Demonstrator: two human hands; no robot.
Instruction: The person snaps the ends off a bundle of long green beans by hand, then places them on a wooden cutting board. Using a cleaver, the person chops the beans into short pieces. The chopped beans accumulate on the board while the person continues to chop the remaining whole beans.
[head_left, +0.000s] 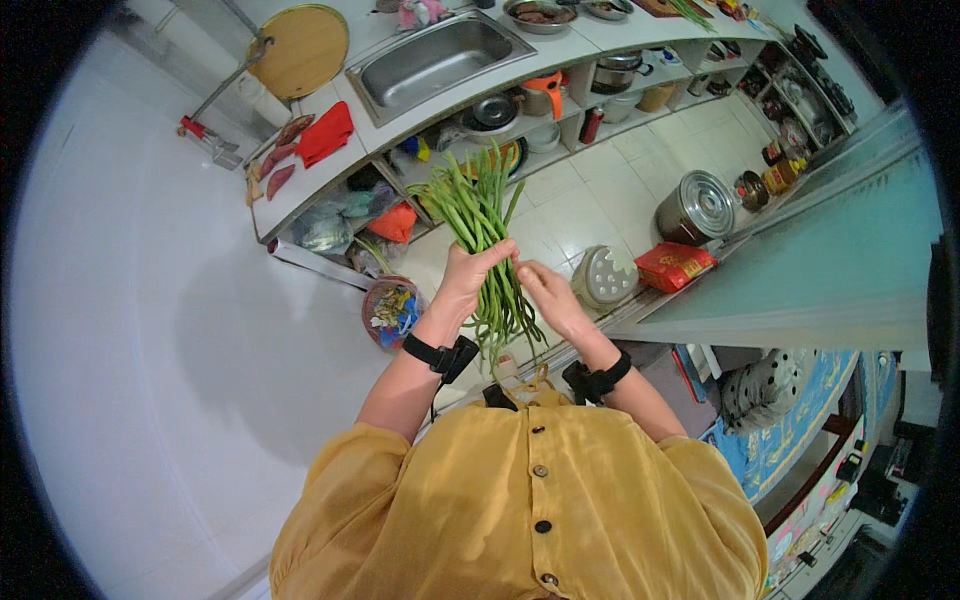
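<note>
A thick bunch of long green beans (480, 217) hangs in front of me, its upper ends fanned out towards the counter and its thin ends trailing towards my shirt. My left hand (474, 274) is closed around the middle of the bunch, thumb across the top. At the bunch's right side is my right hand (549, 292), its thumb and fingertips pinched together close to the beans. Whether a bean or tip is between those fingers cannot be made out. Each wrist wears a black strap.
Ahead runs a white counter with a steel sink (450, 60), red cloth (325, 135) and sweet potatoes (280, 181). A waste basket (391, 311) stands below left. On the floor at right are a patterned stool (606, 276), lidded pot (697, 206) and red package (675, 266), beside a glass door (810, 262).
</note>
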